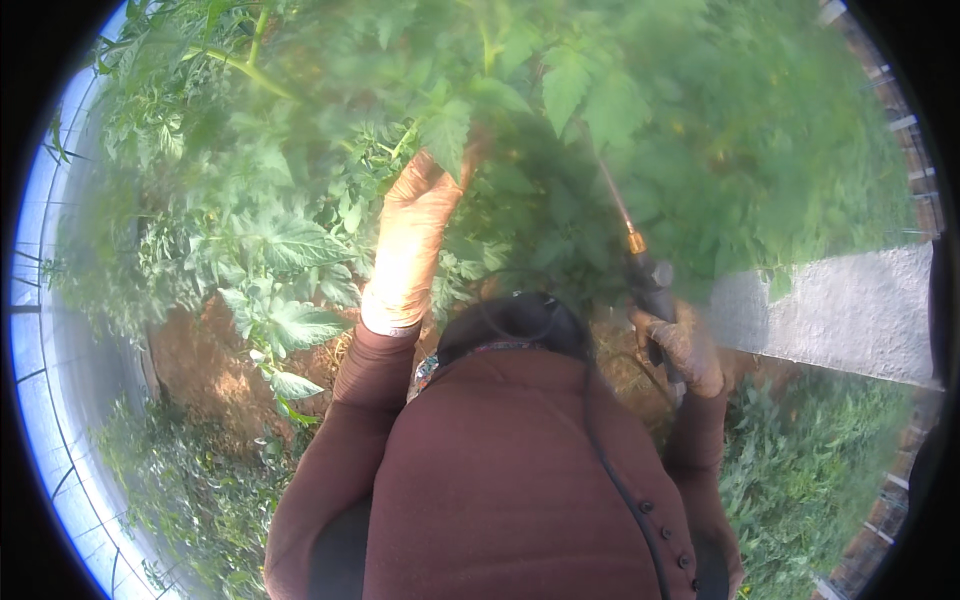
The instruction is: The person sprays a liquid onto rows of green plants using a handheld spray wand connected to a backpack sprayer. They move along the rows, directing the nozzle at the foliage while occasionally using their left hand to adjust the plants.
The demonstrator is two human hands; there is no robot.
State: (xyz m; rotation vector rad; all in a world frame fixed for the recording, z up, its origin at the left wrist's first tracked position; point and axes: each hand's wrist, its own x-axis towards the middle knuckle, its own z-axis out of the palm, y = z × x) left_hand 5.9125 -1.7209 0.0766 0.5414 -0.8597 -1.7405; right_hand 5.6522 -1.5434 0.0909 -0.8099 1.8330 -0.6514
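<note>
A pale, thin glove covers my left hand (420,210), which reaches up into the leafy plants left of centre. Leaves (448,135) hide its fingertips, so whether it grips a stem cannot be told. On the right, my right hand (682,341), gloved too, is closed round the dark handle of a spray lance (654,289). The lance has a brass-coloured fitting (635,241) and a thin metal tube (611,184) that points up and away into the foliage. Its far end is lost among blurred leaves. Part of the view looks hazy.
Tall green plants, apparently tomato (277,247), fill both sides and the front. Brown soil (217,375) shows at the left. A pale grey flat strip (855,315) lies at the right. Beyond the plants on the left runs a bright translucent wall (37,360). A dark cable or tube (615,465) hangs over my torso.
</note>
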